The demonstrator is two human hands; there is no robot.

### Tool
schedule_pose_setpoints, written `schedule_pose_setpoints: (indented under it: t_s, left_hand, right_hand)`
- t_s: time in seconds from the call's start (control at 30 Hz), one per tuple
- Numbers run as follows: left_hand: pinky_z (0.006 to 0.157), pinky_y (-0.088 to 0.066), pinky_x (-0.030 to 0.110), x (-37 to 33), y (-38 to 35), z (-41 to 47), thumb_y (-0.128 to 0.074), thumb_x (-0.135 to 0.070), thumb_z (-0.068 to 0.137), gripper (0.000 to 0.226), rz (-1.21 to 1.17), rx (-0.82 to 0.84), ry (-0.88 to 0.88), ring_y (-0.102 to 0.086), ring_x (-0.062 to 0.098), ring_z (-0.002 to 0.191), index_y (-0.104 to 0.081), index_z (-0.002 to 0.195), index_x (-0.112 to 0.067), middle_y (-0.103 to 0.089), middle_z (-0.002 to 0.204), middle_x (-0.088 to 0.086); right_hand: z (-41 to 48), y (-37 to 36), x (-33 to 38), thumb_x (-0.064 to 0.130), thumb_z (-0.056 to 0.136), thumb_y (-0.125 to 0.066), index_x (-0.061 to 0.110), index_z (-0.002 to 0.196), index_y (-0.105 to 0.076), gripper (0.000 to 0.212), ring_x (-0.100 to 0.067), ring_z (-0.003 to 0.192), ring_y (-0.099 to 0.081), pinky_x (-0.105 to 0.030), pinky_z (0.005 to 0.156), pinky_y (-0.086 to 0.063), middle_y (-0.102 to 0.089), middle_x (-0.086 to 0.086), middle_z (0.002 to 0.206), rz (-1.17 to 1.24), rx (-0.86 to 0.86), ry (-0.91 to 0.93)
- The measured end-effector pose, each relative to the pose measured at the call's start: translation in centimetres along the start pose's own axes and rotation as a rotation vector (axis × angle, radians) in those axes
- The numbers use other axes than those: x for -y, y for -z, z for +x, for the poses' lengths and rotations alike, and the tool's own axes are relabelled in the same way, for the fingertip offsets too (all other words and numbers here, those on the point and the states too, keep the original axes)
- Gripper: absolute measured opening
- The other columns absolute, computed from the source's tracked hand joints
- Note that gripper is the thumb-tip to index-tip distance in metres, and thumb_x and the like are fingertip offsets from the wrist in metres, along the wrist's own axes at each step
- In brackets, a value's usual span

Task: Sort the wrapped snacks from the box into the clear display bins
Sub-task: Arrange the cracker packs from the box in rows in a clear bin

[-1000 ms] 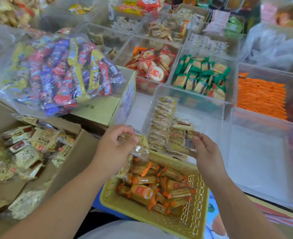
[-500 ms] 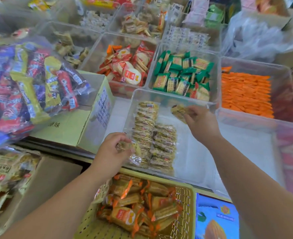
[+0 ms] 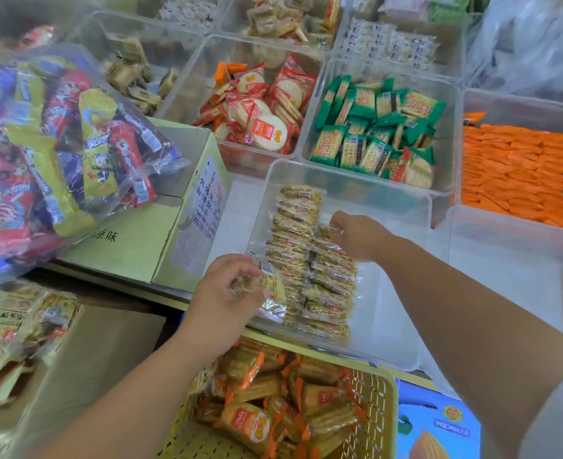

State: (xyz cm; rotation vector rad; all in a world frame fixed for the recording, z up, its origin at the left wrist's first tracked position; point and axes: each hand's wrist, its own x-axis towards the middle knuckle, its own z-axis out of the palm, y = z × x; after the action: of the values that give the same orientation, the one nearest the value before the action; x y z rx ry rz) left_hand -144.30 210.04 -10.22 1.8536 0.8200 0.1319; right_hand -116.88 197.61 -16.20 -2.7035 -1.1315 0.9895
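A clear display bin (image 3: 402, 326) in front of me holds two rows of clear-wrapped golden snacks (image 3: 295, 223). My right hand (image 3: 359, 235) reaches into the bin and pinches a wrapped snack (image 3: 324, 231) at the top of the right-hand row. My left hand (image 3: 222, 298) hovers at the bin's near left corner and grips several of the same wrapped snacks (image 3: 271, 288). At the lower left, an open cardboard box (image 3: 84, 352) contains more wrapped snacks (image 3: 15, 323).
A yellow basket (image 3: 377, 412) of orange-wrapped snacks sits below the bin. A green carton (image 3: 161, 236) carries a big bag of mixed bars (image 3: 48, 144). Behind stand bins of red rice crackers (image 3: 263, 111), green biscuits (image 3: 376, 127) and orange packets (image 3: 515, 173). An empty clear bin (image 3: 505, 260) stands at the right.
My right hand carried a snack from above the basket into the bin, then drew it down onto the right-hand row. My left hand stayed at the bin's near corner with its snacks.
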Motion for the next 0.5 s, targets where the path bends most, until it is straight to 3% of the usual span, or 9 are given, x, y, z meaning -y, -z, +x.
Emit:
schedule_pose_setpoints:
  t_s: [0.1,0.17,0.27,0.37,0.43,0.5]
  left_hand:
    - [0.083,-0.041,0.004,-0.3,0.2,-0.1,-0.080,-0.018,0.087,0.019,-0.110,-0.021,0.055,-0.052,-0.016,0.112,-0.072,0.092,-0.035,-0.058,0.116,-0.035]
    - [0.087,-0.043,0.016,-0.4,0.4,0.0,-0.080,-0.023,0.087,0.019,-0.165,-0.019,0.109,-0.053,-0.015,0.114,-0.071,0.093,-0.038,-0.060,0.118,-0.036]
    - [0.089,-0.042,0.020,-0.8,0.8,-0.2,-0.082,-0.029,0.085,0.016,-0.220,-0.030,0.155,-0.058,-0.010,0.116,-0.072,0.093,-0.038,-0.065,0.119,-0.034]
    - [0.085,-0.056,0.030,-1.8,1.0,-0.7,-0.084,-0.042,0.080,0.020,-0.389,-0.069,0.202,-0.071,0.012,0.107,-0.074,0.092,-0.030,-0.076,0.110,-0.014]
    - [0.074,-0.062,0.033,-2.7,1.1,-1.0,-0.077,-0.050,0.074,0.044,-0.637,-0.078,0.302,-0.075,0.029,0.098,-0.071,0.098,-0.014,-0.078,0.106,0.008]
    - [0.070,-0.063,0.034,-3.7,1.4,-1.3,-0.070,-0.051,0.075,0.060,-0.904,-0.022,0.429,-0.076,0.035,0.094,-0.067,0.111,-0.003,-0.075,0.111,0.022]
  right_hand:
    - [-0.1,-0.6,0.1,0.035,0.107,-0.034,0.017,0.126,-0.043,0.028,-0.028,0.082,-0.055,-0.038,0.068,-0.043,-0.058,-0.005,0.089,-0.055,0.016,0.007]
    - [-0.3,-0.8,0.1,0.037,0.107,-0.032,0.018,0.127,-0.042,0.029,-0.028,0.084,-0.055,-0.037,0.069,-0.041,-0.062,-0.008,0.098,-0.041,0.015,-0.001]
    - [-1.0,-0.4,0.3,0.044,0.106,-0.034,0.020,0.133,-0.045,0.038,-0.031,0.102,-0.054,-0.041,0.081,-0.045,-0.061,-0.012,0.123,-0.090,0.024,0.000]
    - [-2.6,0.3,1.0,0.053,0.102,-0.040,0.022,0.144,-0.044,0.052,-0.035,0.130,-0.043,-0.049,0.101,-0.042,-0.053,-0.010,0.142,-0.189,-0.052,0.029]
    - [-4.5,0.4,1.9,0.053,0.100,-0.049,0.025,0.150,-0.040,0.058,-0.032,0.140,-0.035,-0.048,0.109,-0.037,-0.046,-0.006,0.152,-0.144,-0.131,0.096]
    - [-7.4,0.3,3.0,0.052,0.093,-0.062,0.030,0.151,-0.040,0.066,-0.026,0.142,-0.035,-0.041,0.113,-0.033,-0.045,-0.001,0.154,-0.022,-0.198,0.236]
